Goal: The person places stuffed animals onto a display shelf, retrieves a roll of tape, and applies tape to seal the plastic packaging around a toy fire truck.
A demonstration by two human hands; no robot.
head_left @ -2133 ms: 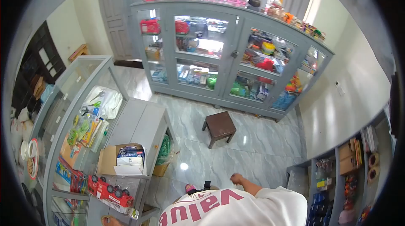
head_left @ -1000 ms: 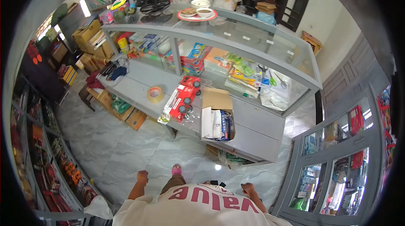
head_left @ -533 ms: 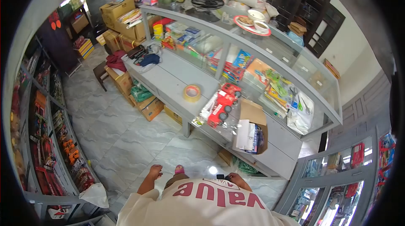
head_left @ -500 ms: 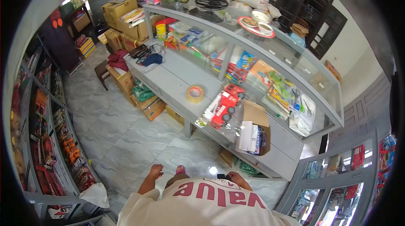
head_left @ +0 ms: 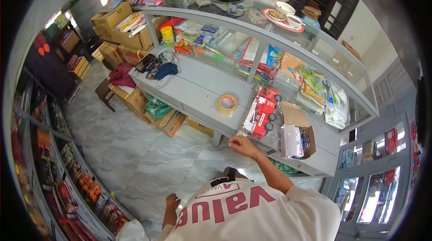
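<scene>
My right hand (head_left: 243, 145) reaches out over the front edge of the grey counter (head_left: 189, 90), empty, with its fingers loosely bent and apart. Nearest to it is a red toy fire truck (head_left: 264, 117) with a white ladder, in clear plastic wrapping. A roll of tape (head_left: 227, 103) lies to the left of the truck. To its right stands an open cardboard box (head_left: 307, 139) with papers and small packets inside. My left hand (head_left: 172, 200) hangs low by my body over the tiled floor, fingers slightly curled, touching nothing that I can see.
A glass display case (head_left: 256, 56) with stationery backs the counter. Clothes (head_left: 164, 67) lie at its left end; cartons (head_left: 130, 101) stand below. Toy shelves (head_left: 85, 182) line the left side, and a glass-door cabinet (head_left: 373, 173) stands right.
My right hand has risen from beside my body and stretched forward to the counter edge. The view has shifted, and my body has turned and leaned toward the counter.
</scene>
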